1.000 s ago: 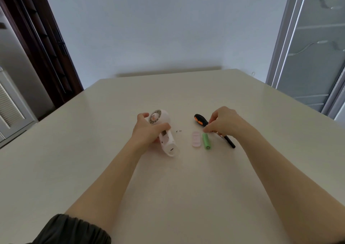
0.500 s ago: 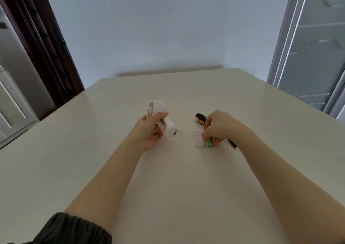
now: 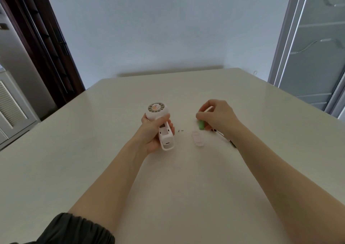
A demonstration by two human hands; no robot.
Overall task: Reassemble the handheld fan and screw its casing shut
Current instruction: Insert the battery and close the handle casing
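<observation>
Lifted off the table since a moment ago, green battery pinched in right hand just right of the fan, gripped open-side up by left hand; best slid in lengthwise, poles matched.

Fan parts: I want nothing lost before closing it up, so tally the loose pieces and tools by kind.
Fan body: 1
Green battery: 1
Translucent cover: 1
Screws: 2, as far as their size shows
Screwdriver: 1, mostly hidden
Total: 6
</observation>
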